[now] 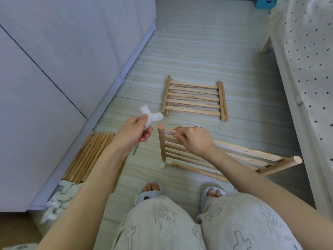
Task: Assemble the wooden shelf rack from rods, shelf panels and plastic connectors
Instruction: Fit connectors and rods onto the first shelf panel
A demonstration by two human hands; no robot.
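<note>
Shelf panel (207, 156) gripped by right hand (193, 139), left hand (134, 131) fingers pinching plastic connector (150, 116), no legible writing

No readable text anywhere. Only candidate: blue box (264, 3) at the top edge by the bed, white marks on its face, too blurred and cropped to read. Trousers (198, 226) carry outline drawings, not letters. No labels or numbers visible on the wooden parts or plastic connectors
</note>
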